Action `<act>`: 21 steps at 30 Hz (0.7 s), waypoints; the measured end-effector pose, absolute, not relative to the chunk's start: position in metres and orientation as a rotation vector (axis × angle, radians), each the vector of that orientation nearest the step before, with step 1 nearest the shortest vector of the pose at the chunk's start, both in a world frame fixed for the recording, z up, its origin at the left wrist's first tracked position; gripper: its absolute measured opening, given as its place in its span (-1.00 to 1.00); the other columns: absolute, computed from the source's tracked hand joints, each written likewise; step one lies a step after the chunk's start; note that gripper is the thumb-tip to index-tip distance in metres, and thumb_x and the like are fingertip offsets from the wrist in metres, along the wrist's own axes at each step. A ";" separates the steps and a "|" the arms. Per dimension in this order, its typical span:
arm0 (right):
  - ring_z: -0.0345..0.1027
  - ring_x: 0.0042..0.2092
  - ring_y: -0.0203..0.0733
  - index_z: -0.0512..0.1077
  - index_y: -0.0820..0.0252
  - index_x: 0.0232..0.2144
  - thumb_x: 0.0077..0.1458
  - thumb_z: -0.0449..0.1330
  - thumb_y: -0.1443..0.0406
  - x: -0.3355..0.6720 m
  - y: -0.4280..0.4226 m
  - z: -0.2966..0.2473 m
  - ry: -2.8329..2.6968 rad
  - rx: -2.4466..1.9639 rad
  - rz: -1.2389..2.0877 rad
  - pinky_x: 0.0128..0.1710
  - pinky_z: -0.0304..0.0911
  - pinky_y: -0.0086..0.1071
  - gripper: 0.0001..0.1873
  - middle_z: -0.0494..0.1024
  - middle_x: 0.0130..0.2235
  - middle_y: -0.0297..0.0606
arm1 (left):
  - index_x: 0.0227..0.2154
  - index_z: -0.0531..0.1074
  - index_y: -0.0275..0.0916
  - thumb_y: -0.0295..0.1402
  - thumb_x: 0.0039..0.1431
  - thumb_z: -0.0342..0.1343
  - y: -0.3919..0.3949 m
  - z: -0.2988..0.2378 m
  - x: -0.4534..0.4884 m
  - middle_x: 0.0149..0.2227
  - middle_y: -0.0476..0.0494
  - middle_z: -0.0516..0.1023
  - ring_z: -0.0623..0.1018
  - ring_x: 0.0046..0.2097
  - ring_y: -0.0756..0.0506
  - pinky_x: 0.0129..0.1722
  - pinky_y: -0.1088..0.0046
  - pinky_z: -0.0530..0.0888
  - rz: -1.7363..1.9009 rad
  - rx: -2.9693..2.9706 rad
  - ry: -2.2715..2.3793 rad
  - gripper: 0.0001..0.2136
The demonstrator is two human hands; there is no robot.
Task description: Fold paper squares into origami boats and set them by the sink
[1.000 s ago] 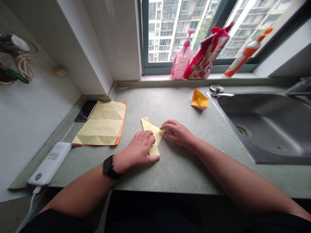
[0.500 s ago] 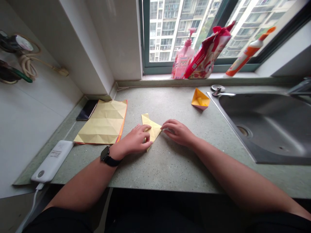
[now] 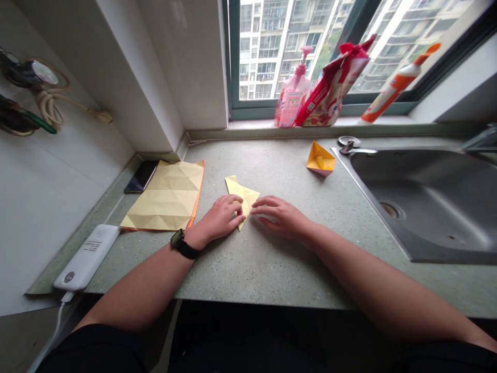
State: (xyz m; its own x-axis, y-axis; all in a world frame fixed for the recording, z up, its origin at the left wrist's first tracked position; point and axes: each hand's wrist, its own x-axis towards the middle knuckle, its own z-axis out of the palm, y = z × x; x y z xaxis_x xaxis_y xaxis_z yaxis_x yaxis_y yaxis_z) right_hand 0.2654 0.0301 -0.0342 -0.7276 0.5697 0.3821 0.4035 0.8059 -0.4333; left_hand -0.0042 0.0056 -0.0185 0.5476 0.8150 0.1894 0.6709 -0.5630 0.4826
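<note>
A folded piece of pale yellow paper [image 3: 247, 196] lies on the countertop between my two hands. My left hand [image 3: 225, 215], with a black watch on its wrist, rests over the paper's left side. Its fingers are curved and, with the thumb, hold the paper down, hiding part of it. Close by the paper's right edge is my right hand [image 3: 281, 215], fingers spread and slightly bent with nothing held in them. Whether its fingertips touch the paper I cannot tell.
Left are creased yellow sheets [image 3: 166, 199] with red-orange edges, a dark phone [image 3: 139, 177] and a white power bank [image 3: 87, 257] on a cable. An orange folded-paper piece [image 3: 321, 159] stands near the steel sink [image 3: 438, 207]. A pink pump bottle [image 3: 292, 98] stands on the windowsill.
The folded paper has turned a little, its right corner swinging away from me. My right hand has let go of that corner and its fingers have spread. My left hand still holds the paper.
</note>
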 end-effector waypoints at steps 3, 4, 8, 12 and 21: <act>0.53 0.14 0.00 0.64 -0.10 0.07 0.34 0.29 0.33 0.263 0.027 -0.036 -2.523 -0.744 0.435 0.21 0.47 0.03 -0.68 0.63 0.17 -0.16 | -0.25 0.53 -0.17 -0.33 0.41 0.22 0.006 -0.018 -0.004 0.18 -0.25 0.54 0.50 0.26 -0.28 0.34 -0.02 0.46 0.558 2.425 1.218 -0.92; 0.53 0.15 0.01 0.65 -0.11 0.08 0.33 0.31 0.33 0.262 0.026 -0.036 -2.536 -0.747 0.431 0.22 0.47 0.03 -0.67 0.63 0.17 -0.17 | -0.25 0.52 -0.17 -0.33 0.40 0.23 0.006 -0.018 -0.004 0.18 -0.24 0.54 0.50 0.26 -0.27 0.34 -0.02 0.46 0.557 2.419 1.219 -0.92; 0.51 0.16 0.03 0.65 -0.11 0.09 0.29 0.36 0.34 0.261 0.025 -0.037 -2.588 -0.718 0.408 0.22 0.45 0.06 -0.63 0.63 0.15 -0.17 | -0.24 0.51 -0.16 -0.35 0.37 0.26 0.007 -0.018 -0.005 0.18 -0.23 0.55 0.50 0.26 -0.27 0.35 0.00 0.45 0.567 2.381 1.226 -0.95; 0.52 0.13 0.00 0.66 -0.13 0.08 0.33 0.33 0.32 0.259 0.024 -0.034 -2.609 -0.721 0.364 0.21 0.46 0.03 -0.67 0.64 0.13 -0.18 | -0.21 0.51 -0.16 -0.38 0.35 0.26 0.006 -0.014 -0.007 0.20 -0.22 0.56 0.50 0.30 -0.25 0.39 0.01 0.40 0.564 2.337 1.219 -0.96; 0.55 0.08 0.00 0.70 -0.14 0.02 0.35 0.31 0.33 0.254 0.021 -0.030 -2.625 -0.771 0.310 0.18 0.48 0.01 -0.70 0.67 0.09 -0.20 | -0.16 0.53 -0.14 -0.35 0.34 0.28 0.005 -0.010 -0.012 0.24 -0.19 0.57 0.47 0.36 -0.24 0.49 -0.08 0.22 0.480 2.331 1.252 -0.93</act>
State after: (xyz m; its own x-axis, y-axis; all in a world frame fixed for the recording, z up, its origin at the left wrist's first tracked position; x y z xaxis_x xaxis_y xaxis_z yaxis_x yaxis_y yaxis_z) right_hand 0.2541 0.0209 -0.0301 -0.7744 0.5569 0.3001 0.4717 0.8244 -0.3128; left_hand -0.0120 0.0050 -0.0101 0.5276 0.8446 0.0905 0.6887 -0.4877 0.5364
